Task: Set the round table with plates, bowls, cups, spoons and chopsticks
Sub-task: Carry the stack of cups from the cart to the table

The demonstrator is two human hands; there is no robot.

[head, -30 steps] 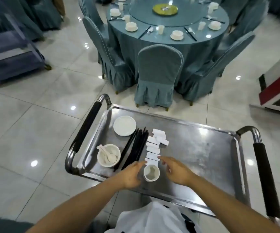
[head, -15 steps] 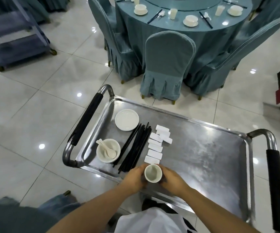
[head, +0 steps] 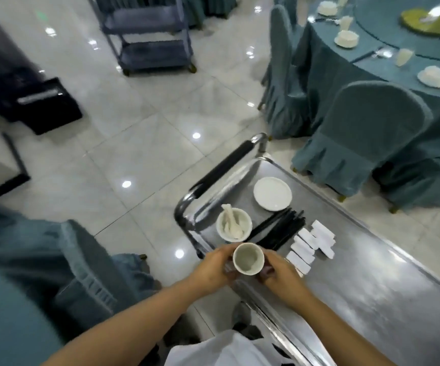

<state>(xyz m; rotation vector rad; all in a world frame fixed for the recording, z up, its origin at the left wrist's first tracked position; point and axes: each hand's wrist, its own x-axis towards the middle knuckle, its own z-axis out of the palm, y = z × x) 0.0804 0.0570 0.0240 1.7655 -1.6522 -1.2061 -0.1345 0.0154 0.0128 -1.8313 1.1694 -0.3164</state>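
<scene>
Both hands are holding one white cup (head: 248, 258) between them. The left hand (head: 214, 268) is curling round the cup's left side, and the right hand (head: 282, 273) is curling round its right side. The cup is standing upright with its open mouth facing up, and it is sitting over the near left corner of the shiny metal cart (head: 371, 281). The view is blurry here, so it is hard to say if the cup is resting on the cart or lifted just above it.

Just past the cup, a white bowl (head: 234, 224) is sitting on the cart with white spoons (head: 230, 220) lying inside it. Right beside the bowl, a bunch of black chopsticks (head: 279, 228) is lying flat. Next to the chopsticks, small white rests (head: 311, 241) are lying in rows, touching each other. A white plate (head: 272, 193) is lying flat farther back, near the cart's black handle (head: 224, 167).

Beyond the cart, chairs (head: 366, 133) in blue-green covers are standing around the round table (head: 350, 75). The table is wearing a blue-green cloth, and white bowls on plates (head: 433, 76) and cups are sitting on it. Another cart (head: 150, 35) with dark shelves is standing far off on the shiny tile floor (head: 134, 128).
</scene>
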